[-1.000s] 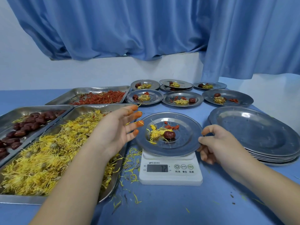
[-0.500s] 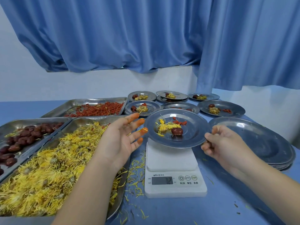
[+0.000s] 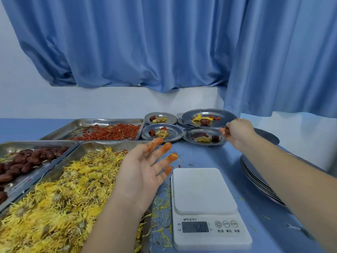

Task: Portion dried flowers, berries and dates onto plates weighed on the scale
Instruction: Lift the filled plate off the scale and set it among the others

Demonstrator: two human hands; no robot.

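I stand at a work table in what looks like a plain food-preparation room set up for portioning. The smooth blue table top (image 3: 209,156) runs back to a bare white wall (image 3: 91,103), with long blue fabric curtains (image 3: 145,42) hanging above it. At my left lie three large rectangular steel trays (image 3: 109,144) of bulk stock: one heaped with yellow dried flowers (image 3: 54,198), one with dark red dates (image 3: 27,159), one with small red berries (image 3: 113,132). Before me sits a white digital kitchen scale (image 3: 202,189). A stack of wide round steel plates (image 3: 253,178) stands at my right, and small round steel plates (image 3: 175,131), already filled, sit grouped at the far edge.
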